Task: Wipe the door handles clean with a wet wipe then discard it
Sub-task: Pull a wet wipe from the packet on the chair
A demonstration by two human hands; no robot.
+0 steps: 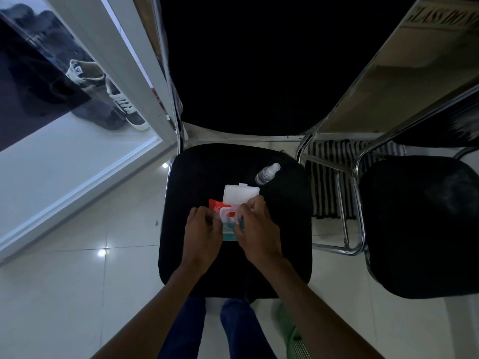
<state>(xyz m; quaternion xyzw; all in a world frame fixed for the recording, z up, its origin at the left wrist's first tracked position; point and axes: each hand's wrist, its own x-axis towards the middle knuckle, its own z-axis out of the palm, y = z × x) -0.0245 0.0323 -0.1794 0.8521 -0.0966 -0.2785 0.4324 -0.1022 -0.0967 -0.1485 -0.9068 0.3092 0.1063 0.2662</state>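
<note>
A wipe pack [217,206], red at one end and teal at the other, lies flat on the black seat [197,174] of a chrome-framed chair, near the seat's middle. Its clear flip lid [241,193] stands open, hinged back toward the chair's backrest. The left hand [203,230] rests on the pack's left side, fingers curled down onto it; how firmly they grip cannot be told. The right hand [255,226] sits on the pack's right side, thumb and forefinger drawn together at the dispenser opening just under the lid; whether they pinch a wipe cannot be told, since the fingers cover the opening. A small clear spray bottle [267,173] lies on its side on the seat, beyond the pack and to its right, apart from the lid. A second black chair [420,224] stands to the right, and a striped mat [329,177] lies on the floor between the two frames. At left, a white-framed glass panel [85,141] reflects a pair of sneakers [121,102]. Below the seat's near edge, blue trouser legs [236,330] show above pale glossy floor tiles [64,294].
</note>
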